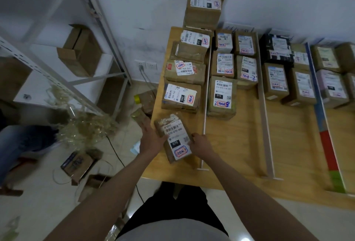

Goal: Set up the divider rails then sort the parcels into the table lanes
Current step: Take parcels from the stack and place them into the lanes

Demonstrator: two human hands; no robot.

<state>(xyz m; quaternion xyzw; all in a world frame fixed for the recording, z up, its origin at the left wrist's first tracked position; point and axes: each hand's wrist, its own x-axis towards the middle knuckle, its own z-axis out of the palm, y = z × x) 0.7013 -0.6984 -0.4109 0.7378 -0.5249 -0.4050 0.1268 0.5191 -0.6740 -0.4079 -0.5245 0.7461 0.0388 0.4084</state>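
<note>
A small brown parcel (175,138) with a white label marked 070 lies at the near end of the leftmost lane of the wooden table (240,144). My left hand (150,137) holds its left side and my right hand (200,141) grips its right edge. Three divider rails stand across the table: a white rail (205,121), a grey rail (264,117) and a blue, red and green rail (322,125). Several labelled parcels fill the far ends of the lanes, among them a 070 parcel (180,96) just beyond the held one and a 010 parcel (221,96).
White metal shelving (63,79) with a cardboard box stands at the left. Boxes, tangled strapping (84,127) and a cable lie on the floor beside the table's left edge. Two parcels (205,8) are stacked against the back wall.
</note>
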